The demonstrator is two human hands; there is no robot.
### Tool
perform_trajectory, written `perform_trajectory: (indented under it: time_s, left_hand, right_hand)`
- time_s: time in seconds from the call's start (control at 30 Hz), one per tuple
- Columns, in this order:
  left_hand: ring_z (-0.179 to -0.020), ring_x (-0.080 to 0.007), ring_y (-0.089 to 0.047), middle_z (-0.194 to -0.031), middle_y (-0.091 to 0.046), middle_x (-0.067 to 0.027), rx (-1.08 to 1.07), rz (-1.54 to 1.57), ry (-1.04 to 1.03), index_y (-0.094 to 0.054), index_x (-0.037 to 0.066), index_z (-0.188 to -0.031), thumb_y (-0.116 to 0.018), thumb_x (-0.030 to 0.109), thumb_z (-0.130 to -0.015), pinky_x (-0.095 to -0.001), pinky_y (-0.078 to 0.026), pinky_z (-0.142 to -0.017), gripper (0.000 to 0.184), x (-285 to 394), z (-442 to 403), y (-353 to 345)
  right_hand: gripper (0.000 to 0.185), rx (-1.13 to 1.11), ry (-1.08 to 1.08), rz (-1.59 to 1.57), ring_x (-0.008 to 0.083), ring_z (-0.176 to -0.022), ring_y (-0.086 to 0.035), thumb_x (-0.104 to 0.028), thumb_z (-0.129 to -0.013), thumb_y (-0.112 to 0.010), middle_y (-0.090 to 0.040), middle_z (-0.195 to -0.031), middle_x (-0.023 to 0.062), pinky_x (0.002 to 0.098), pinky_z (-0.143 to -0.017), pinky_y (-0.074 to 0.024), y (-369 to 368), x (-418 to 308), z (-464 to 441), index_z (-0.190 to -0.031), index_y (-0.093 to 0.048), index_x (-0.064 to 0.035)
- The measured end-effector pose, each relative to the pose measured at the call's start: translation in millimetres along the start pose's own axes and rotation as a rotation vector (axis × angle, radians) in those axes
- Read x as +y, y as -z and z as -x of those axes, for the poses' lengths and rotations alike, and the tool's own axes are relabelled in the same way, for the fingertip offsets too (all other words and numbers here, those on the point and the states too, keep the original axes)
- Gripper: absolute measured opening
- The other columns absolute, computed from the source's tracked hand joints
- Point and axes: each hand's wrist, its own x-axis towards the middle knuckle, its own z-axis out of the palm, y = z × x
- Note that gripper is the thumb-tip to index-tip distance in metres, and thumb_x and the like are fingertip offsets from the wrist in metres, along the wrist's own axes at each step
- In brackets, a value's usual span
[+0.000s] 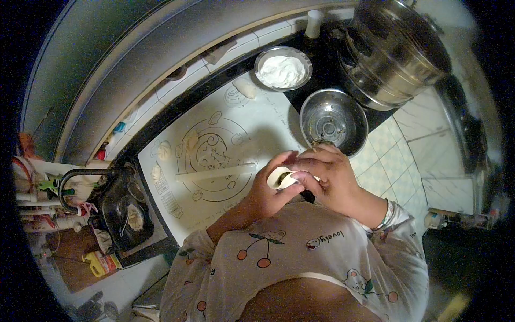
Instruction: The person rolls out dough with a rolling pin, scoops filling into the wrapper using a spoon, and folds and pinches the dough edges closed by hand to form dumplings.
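Between my two hands, close to my chest, is a round dough wrapper point(274, 177) curled up around some dark filling. My left hand point(273, 188) cups the wrapper from the left side. The thumb and fingers of my right hand point(327, 174) press on the wrapper's right edge. Just beyond my right hand stands a metal bowl point(348, 121) with bits of filling stuck to its inside. A rolling pin point(214, 172) lies on the white printed mat point(188, 206) to the left of my hands.
A bowl of flour point(282, 70) stands at the mat's back edge, with a dough piece point(245, 88) beside it. More small dough pieces point(156, 174) lie at the mat's left. A large steamer pot point(394, 53) is at the back right. A black sink point(126, 214) is at the left.
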Motion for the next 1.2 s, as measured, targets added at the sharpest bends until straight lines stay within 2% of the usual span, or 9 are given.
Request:
perform_trajectory:
  time_s: [0.1, 0.2, 0.4, 0.5, 0.6, 0.8, 0.9, 1.0, 1.2]
  left_hand:
    - [-0.100, -0.0170, -0.056, -0.104, -0.058, -0.0115, -0.051, 0.211, 0.140, -0.045, 0.000, -0.118, -0.061, 0.004, -0.081, -0.0306, -0.045, -0.085, 0.041, 0.4, 4.6, 2.0]
    - [-0.097, -0.0201, -0.056, -0.102, -0.058, -0.0124, -0.302, -0.044, 0.180, -0.046, 0.000, -0.114, -0.056, 0.007, -0.084, -0.0320, -0.044, -0.085, 0.033, 17.8, 0.6, 10.6]
    - [-0.094, -0.0234, -0.058, -0.101, -0.058, -0.0148, -0.337, 0.017, 0.299, -0.047, -0.001, -0.111, -0.055, 0.008, -0.083, -0.0326, -0.044, -0.085, 0.031, 20.3, 1.1, 10.8]
    - [-0.096, -0.0228, -0.058, -0.102, -0.058, -0.0155, -0.329, -0.038, 0.293, -0.045, -0.002, -0.114, -0.055, 0.007, -0.082, -0.0326, -0.044, -0.085, 0.034, 18.4, 3.0, 12.3]
    - [-0.092, -0.0206, -0.062, -0.101, -0.061, -0.0124, -0.340, 0.060, 0.319, -0.045, 0.001, -0.117, -0.052, 0.010, -0.086, -0.0324, -0.049, -0.082, 0.034, 11.1, 2.6, 13.9]
    - [-0.100, -0.0220, -0.059, -0.116, -0.053, -0.0114, -0.596, 0.491, 0.392, -0.039, -0.003, -0.125, -0.047, 0.012, -0.090, -0.0329, -0.045, -0.090, 0.039, 9.8, -4.8, 24.0]
    - [-0.098, -0.0226, -0.060, -0.115, -0.054, -0.0126, -0.537, 0.677, 0.329, -0.039, -0.003, -0.126, -0.039, 0.015, -0.095, -0.0316, -0.047, -0.089, 0.036, 5.9, 6.2, 24.6]
    - [-0.097, -0.0224, -0.061, -0.113, -0.055, -0.0136, -0.536, 0.358, 0.402, -0.039, -0.004, -0.126, -0.035, 0.019, -0.096, -0.0311, -0.047, -0.088, 0.037, 14.4, -0.2, 27.9]
    - [-0.092, -0.0211, -0.062, -0.108, -0.057, -0.0137, -0.431, 0.432, 0.310, -0.043, -0.004, -0.122, -0.036, 0.020, -0.096, -0.0317, -0.049, -0.084, 0.035, 8.1, 6.9, 25.6]
  right_hand:
    - [0.016, 0.000, -0.054, -0.008, 0.0274, -0.076, -0.059, -0.006, -0.072, -0.066, -0.064, -0.087, 0.0095, 0.0370, -0.068, -0.0451, 3.0, -3.4, 1.0, -0.088, -0.065, -0.0067]
    - [0.016, 0.002, 0.050, -0.028, 0.0273, -0.074, -0.058, -0.014, -0.079, -0.062, -0.064, -0.089, 0.0081, 0.0386, -0.067, -0.0465, -0.7, 3.3, 2.8, -0.093, -0.064, -0.0081]
    - [0.019, -0.103, -0.128, -0.125, 0.0300, -0.076, -0.058, -0.015, -0.081, -0.062, -0.062, -0.091, 0.0107, 0.0385, -0.066, -0.0474, 6.8, -9.1, -4.7, -0.099, -0.063, -0.0073]
    - [0.020, -0.086, -0.091, -0.169, 0.0307, -0.078, -0.058, -0.013, -0.081, -0.062, -0.061, -0.091, 0.0111, 0.0380, -0.067, -0.0479, 2.5, -7.6, -3.7, -0.100, -0.063, -0.0075]
    - [0.017, -0.033, 0.011, -0.167, 0.0300, -0.079, -0.058, -0.011, -0.080, -0.063, -0.061, -0.091, 0.0110, 0.0373, -0.067, -0.0481, -0.8, 0.4, -1.3, -0.098, -0.063, -0.0084]
    - [0.013, 0.019, 0.033, -0.216, 0.0251, -0.077, -0.062, -0.005, -0.077, -0.064, -0.063, -0.087, 0.0106, 0.0333, -0.068, -0.0474, 3.1, 3.2, 1.7, -0.090, -0.066, -0.0064]
    - [0.017, 0.035, 0.073, -0.220, 0.0274, -0.074, -0.059, -0.008, -0.078, -0.065, -0.061, -0.088, 0.0095, 0.0359, -0.064, -0.0480, 0.7, 6.5, 2.4, -0.095, -0.065, -0.0111]
    - [0.020, 0.000, 0.065, -0.228, 0.0271, -0.074, -0.059, -0.007, -0.077, -0.066, -0.061, -0.088, 0.0092, 0.0355, -0.062, -0.0482, 2.0, 0.1, 1.6, -0.097, -0.064, -0.0112]
    - [0.025, 0.005, 0.097, -0.149, 0.0262, -0.074, -0.059, -0.012, -0.076, -0.068, -0.061, -0.090, 0.0083, 0.0340, -0.062, -0.0489, -0.3, -8.6, -0.7, -0.100, -0.064, -0.0093]
